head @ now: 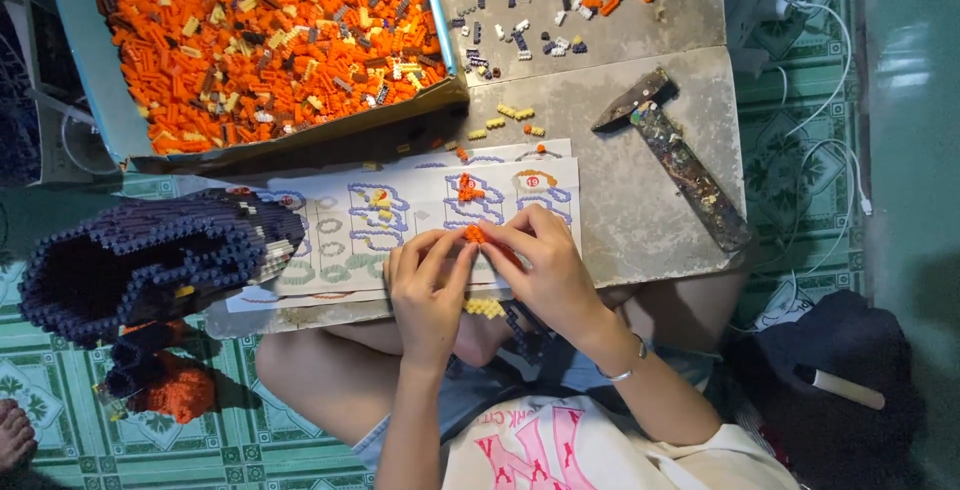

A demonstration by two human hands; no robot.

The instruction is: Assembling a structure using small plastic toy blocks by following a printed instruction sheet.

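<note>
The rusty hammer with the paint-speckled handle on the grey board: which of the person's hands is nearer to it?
Right. The right hand lies just left of and below the rusty hammer, pinching small orange bricks; the left hand sits farther left, beyond it.

My two hands meet over the instruction sheet (400, 220), so the near edge of the bench (640, 220) is taken. I see bare slab to the right of the sheet, open as far as the hammer (675, 155), which lies slantwise across it. Ahead, the box of orange bricks (260, 40) and scattered loose bricks (520, 30) block the way. Left, the dark brick model (150, 260) crowds the sheet's edge.
</note>
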